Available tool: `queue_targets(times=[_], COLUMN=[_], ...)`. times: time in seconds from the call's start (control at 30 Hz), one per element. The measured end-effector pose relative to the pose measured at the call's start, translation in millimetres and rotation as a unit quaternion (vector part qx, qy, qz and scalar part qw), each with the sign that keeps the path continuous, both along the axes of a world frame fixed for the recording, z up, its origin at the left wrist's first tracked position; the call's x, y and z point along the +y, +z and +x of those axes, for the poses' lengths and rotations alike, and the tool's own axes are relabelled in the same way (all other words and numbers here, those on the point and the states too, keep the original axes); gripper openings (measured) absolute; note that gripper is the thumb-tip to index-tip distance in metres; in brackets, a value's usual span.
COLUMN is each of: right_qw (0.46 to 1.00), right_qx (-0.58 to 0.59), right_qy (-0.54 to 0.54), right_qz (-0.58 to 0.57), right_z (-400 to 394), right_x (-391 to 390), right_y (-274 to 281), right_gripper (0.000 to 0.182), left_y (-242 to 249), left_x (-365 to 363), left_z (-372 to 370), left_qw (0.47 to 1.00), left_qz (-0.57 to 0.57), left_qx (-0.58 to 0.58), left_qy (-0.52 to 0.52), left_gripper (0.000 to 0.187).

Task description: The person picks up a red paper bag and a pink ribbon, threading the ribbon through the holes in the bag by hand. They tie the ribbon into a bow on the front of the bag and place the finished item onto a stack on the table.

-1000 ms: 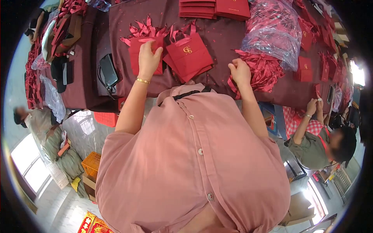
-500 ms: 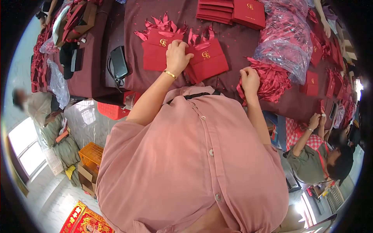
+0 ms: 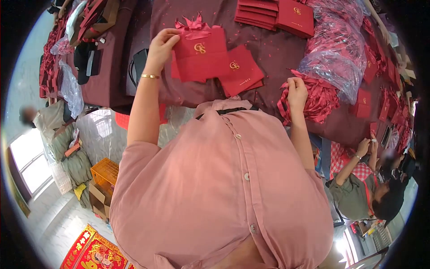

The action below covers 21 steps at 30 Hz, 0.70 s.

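Note:
In the head view my left hand (image 3: 163, 49) pinches the upper left corner of a red bag (image 3: 201, 56) with a gold logo and red ribbon at its top. Under its lower edge another red bag partly shows. To the right, overlapping flat red bags (image 3: 242, 71) lie on the dark red cloth (image 3: 179, 96). My right hand (image 3: 297, 92) has its fingers pressed together at the left side of a bundle of red ribbons (image 3: 318, 98); whether a ribbon is between the fingertips is too small to tell.
Stacked red bags (image 3: 295, 18) lie at the top, beside ribbons in clear plastic (image 3: 338, 49). A black phone (image 3: 140, 62) is behind my left forearm. A co-worker (image 3: 358, 193) sits at the right. An orange crate (image 3: 105, 172) stands at lower left.
My left hand has moved left, from between the two bags to the left bag's upper corner. The ribbons on the right bag no longer show. My right hand has shifted slightly right.

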State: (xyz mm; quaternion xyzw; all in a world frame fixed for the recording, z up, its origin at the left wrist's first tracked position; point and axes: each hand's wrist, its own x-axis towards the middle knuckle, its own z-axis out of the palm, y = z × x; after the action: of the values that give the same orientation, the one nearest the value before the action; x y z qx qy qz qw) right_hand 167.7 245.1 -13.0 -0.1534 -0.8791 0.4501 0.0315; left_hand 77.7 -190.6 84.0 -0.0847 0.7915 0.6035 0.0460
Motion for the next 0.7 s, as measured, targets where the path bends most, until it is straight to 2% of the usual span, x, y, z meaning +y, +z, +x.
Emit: queue_targets(times=[0.03,0.07,0.1,0.13,0.2,0.27,0.3,0.4,0.43,0.53,0.57,0.7], right_qw=[1.0,1.0,1.0,1.0,1.0,0.994,0.997,0.995,0.995,0.996,0.996,0.998], right_qx=[-0.013,-0.026,-0.025,-0.009,0.005,0.067,0.032,0.046,0.045,0.041,0.044,0.014], right_qy=[0.001,0.001,0.001,0.014,0.023,0.064,0.063,0.088,0.088,0.077,0.078,0.067], right_qz=[-0.004,-0.008,-0.009,0.005,0.021,0.057,0.018,0.023,0.024,0.012,0.019,-0.01], right_z=[0.0,-0.3,-1.3,-2.2,-1.5,-2.6,-2.7,-2.7,-1.7,-1.3,-0.1,3.1], right_x=[1.2,1.2,-0.1,-1.6,-3.2,-5.7,-9.1,-16.4,-18.3,-18.6,-16.4,-12.2], right_y=[-0.8,-1.4,-0.8,0.5,0.7,-0.9,6.4,19.6,21.6,24.3,22.0,15.2], right_gripper=[0.018,0.017,0.017,0.016,0.016,0.018,0.018,0.014,0.014,0.013,0.014,0.016], left_y=[-2.7,-7.7,-10.8,-10.0,-13.0,-30.1,-36.0,-47.5,-56.0,-74.6,-79.8,-65.9], left_x=[-2.5,-5.1,-6.7,3.4,36.3,73.3,91.9,129.7,133.9,129.3,124.3,115.3], left_z=[-1.5,-3.5,-4.9,-2.7,6.2,17.0,24.1,41.4,40.8,41.7,41.5,42.1], left_qw=[1.0,0.977,0.91,0.869,0.86,0.865,0.863,0.828,0.813,0.791,0.794,0.772], left_qz=[-0.001,-0.194,-0.379,-0.432,-0.442,-0.412,-0.424,-0.495,-0.524,-0.556,-0.546,-0.574], left_qx=[0.001,0.085,0.167,0.24,0.256,0.276,0.254,0.206,0.168,0.148,0.174,0.129], left_qy=[0.001,0.007,0.012,0.001,-0.014,-0.072,-0.107,-0.166,-0.191,-0.209,-0.201,-0.241], left_gripper=[0.022,0.027,0.032,0.037,0.034,0.031,0.033,0.048,0.058,0.065,0.07,0.075])
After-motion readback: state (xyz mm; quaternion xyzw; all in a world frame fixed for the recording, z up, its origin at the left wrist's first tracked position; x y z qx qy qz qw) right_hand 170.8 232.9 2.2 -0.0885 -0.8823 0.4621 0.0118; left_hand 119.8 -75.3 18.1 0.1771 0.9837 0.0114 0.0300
